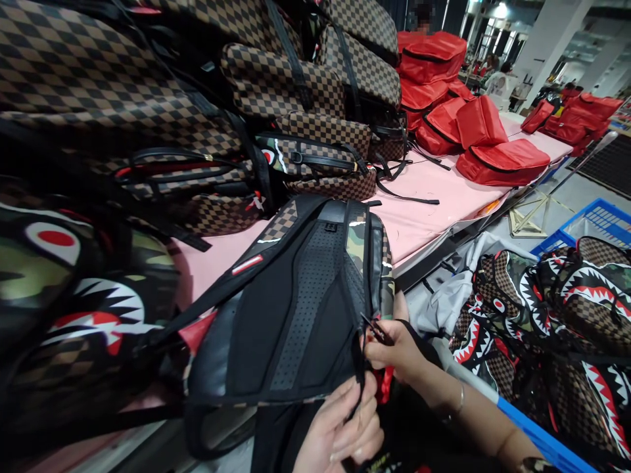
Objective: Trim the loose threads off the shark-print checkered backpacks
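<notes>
A black backpack (315, 309) with checkered and camouflage trim lies back panel up at the table's near edge. At its lower right corner, my left hand (345, 420) is closed, pinching a thin black strap (361, 368) between thumb and fingers. Just above it, my right hand (397, 351) is wrapped round a small dark pair of thread snips (378, 331), whose pointed tip lies beside the same strap. Part of the snips is hidden in the palm. A bit of red material (385, 384) shows below my right hand.
Checkered backpacks (286, 79) are piled behind and left on the pink tabletop (419, 223). A shark-mouth bag (89, 295) stands at left. Red bags (503, 161) sit farther along. On the right, a blue crate (522, 420) holds several shark-print bags (547, 315). People work in the background.
</notes>
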A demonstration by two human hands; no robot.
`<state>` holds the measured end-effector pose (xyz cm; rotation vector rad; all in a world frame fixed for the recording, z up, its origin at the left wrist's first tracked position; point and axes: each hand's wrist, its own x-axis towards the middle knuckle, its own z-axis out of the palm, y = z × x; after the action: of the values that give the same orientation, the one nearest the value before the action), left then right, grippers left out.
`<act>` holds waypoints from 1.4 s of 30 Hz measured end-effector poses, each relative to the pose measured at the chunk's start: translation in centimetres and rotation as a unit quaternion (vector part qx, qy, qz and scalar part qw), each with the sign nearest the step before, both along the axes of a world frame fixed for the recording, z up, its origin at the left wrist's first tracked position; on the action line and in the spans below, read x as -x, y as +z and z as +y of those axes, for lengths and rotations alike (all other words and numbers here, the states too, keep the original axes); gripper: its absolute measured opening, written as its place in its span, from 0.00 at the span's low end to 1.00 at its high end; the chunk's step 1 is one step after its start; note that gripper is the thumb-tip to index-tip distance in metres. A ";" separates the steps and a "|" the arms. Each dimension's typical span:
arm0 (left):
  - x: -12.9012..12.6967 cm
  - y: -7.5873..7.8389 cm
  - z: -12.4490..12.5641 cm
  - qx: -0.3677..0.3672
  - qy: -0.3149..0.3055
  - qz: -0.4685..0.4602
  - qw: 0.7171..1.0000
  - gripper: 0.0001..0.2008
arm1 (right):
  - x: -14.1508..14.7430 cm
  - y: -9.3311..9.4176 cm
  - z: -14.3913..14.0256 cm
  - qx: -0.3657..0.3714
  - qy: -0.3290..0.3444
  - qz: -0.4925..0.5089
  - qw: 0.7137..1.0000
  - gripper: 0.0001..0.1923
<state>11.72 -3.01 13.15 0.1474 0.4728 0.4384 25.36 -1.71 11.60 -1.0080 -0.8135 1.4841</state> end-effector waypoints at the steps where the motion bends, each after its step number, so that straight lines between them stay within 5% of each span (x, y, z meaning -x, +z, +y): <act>1: 0.0 -0.2 -0.1 -0.022 0.013 0.038 0.999 0.12 | 0.3 0.0 0.2 0.021 -0.001 0.005 1.000 0.17; 5: 0.8 -0.4 -0.3 -0.110 0.129 0.233 0.958 0.21 | 0.8 0.6 0.6 0.056 -0.031 -0.030 0.998 0.15; 10: 2.0 -0.5 -0.2 -0.124 0.171 0.349 0.913 0.26 | 1.1 1.2 0.2 0.012 -0.070 -0.168 0.983 0.10; 16: 1.8 0.2 -0.2 -0.161 0.159 0.343 0.912 0.23 | 1.5 2.1 -0.2 -0.023 -0.101 -0.241 0.965 0.09; 22: 2.1 0.7 -0.1 -0.115 0.185 0.324 0.921 0.24 | 0.5 2.4 -1.3 -0.124 -0.079 -0.345 0.927 0.11; 29: 2.4 0.8 0.1 -0.099 0.214 0.311 0.921 0.24 | -1.9 2.4 -2.4 -0.344 -0.054 -0.487 0.801 0.08; 42: 1.7 0.2 -0.3 -0.133 0.214 0.344 0.904 0.25 | -1.7 2.4 -2.2 -0.338 -0.022 -0.525 0.781 0.09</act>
<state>10.05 -3.34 13.39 0.4765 1.1554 0.8910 27.06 -3.95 13.98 -1.2177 -1.9188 0.3459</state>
